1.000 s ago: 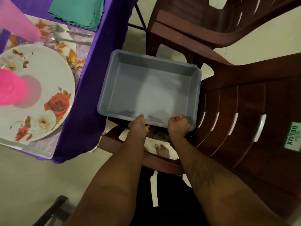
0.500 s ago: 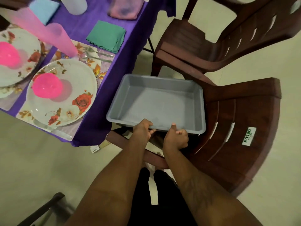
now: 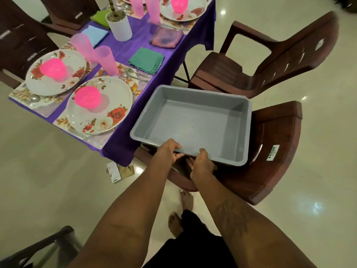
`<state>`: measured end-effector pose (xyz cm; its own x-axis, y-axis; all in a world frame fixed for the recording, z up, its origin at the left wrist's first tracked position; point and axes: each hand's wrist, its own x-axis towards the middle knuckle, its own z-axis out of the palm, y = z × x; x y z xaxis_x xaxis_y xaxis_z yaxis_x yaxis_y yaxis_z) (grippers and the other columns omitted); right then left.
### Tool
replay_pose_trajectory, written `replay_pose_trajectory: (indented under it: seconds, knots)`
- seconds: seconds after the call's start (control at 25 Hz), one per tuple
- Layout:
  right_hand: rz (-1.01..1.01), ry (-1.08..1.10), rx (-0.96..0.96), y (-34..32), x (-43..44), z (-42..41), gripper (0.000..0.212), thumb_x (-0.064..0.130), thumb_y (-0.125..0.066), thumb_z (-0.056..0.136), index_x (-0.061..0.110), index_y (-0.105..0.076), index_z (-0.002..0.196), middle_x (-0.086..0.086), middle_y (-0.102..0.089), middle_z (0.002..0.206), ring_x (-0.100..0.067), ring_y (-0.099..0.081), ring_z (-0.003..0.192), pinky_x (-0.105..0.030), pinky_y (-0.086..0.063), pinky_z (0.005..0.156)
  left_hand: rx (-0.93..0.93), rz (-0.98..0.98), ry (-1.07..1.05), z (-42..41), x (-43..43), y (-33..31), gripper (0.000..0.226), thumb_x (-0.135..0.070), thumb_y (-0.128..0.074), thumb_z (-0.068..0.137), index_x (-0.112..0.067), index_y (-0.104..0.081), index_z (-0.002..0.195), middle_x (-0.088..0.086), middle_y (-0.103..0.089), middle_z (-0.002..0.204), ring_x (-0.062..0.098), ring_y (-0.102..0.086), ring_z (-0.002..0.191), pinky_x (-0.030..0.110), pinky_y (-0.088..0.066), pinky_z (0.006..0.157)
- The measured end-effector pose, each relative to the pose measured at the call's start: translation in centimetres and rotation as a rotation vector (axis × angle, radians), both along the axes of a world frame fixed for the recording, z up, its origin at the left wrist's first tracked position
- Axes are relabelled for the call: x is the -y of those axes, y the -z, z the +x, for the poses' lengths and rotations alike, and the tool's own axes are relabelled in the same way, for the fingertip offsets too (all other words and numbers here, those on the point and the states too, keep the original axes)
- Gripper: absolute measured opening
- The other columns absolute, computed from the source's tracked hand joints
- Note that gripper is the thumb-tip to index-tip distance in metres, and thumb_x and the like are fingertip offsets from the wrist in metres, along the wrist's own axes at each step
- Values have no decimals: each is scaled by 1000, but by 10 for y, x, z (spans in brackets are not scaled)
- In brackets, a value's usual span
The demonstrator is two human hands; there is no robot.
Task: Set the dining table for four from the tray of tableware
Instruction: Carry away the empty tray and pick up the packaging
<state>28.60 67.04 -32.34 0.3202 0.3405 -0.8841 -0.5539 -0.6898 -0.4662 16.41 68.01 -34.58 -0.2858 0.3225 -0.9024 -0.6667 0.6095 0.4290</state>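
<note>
Pale glossy floor (image 3: 48, 171) fills the room, and the counter (image 3: 139, 37), covered with a purple cloth, stands at eleven o'clock in the head view. The grey tray (image 3: 193, 122) is in the centre, above the seat of a brown plastic chair (image 3: 274, 151). I cannot tell if it rests on the seat or is lifted a little. Nothing lies inside it.

Both hands hold the tray at its near rim, at six o'clock of the tray. The left hand (image 3: 168, 151) has its fingers curled round the rim. The right hand (image 3: 202, 165) is just beside it, with the thumb on top of the rim and the fingers under it.

A second brown chair (image 3: 280, 60) stands at one o'clock from the tray. On the counter, a flowered plate (image 3: 116, 105) sits at nine o'clock from the tray and carries a pink bowl (image 3: 87, 97). Another plate (image 3: 71, 60) with a pink bowl (image 3: 53, 68) is farther at ten o'clock. Two pink cups (image 3: 106, 59) stand between these plates. A fork and spoon (image 3: 135, 74) lie beside the nearer plate, and a green napkin (image 3: 146, 59) is at eleven o'clock from the tray. A white pot (image 3: 119, 26) stands near the middle of the counter, and a third plate (image 3: 195, 8) is at its far end.
</note>
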Motion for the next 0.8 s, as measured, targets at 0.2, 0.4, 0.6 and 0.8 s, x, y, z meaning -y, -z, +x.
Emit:
replay_pose_trajectory:
  seconds: [0.2,0.4,0.6,0.8]
  knots:
    - [67,-160,74,-22,31,14,60,35,-74,69,10,-54,119,-11,-68,105,-26,-73,78,-30,-58,53,-27,110,-91,21,34,-30,46,17,-57,80,5,-60,125,22,-69,117,34,-71,95,40,-61,53]
    - [85,-268,112,-42,61,34,29,39,-67,76,14,-59,89,-7,-67,89,-28,-69,78,-35,-56,60,-32,189,-236,50,81,-61,30,17,-62,80,5,-61,108,17,-66,102,29,-66,86,37,-57,50]
    - [175,-496,119,-53,99,34,68,51,-66,55,12,-67,112,-7,-71,95,-29,-70,79,-46,-63,73,-51,281,-465,60,143,-87,25,14,-61,81,3,-63,103,17,-66,114,34,-66,112,39,-61,65]
    - [247,-733,122,-64,142,35,54,51,-67,62,8,-65,94,-2,-65,79,-30,-69,79,-48,-61,82,-32,345,-780,76,217,-97,13,10,-57,88,0,-56,96,18,-62,102,39,-64,111,47,-58,79]
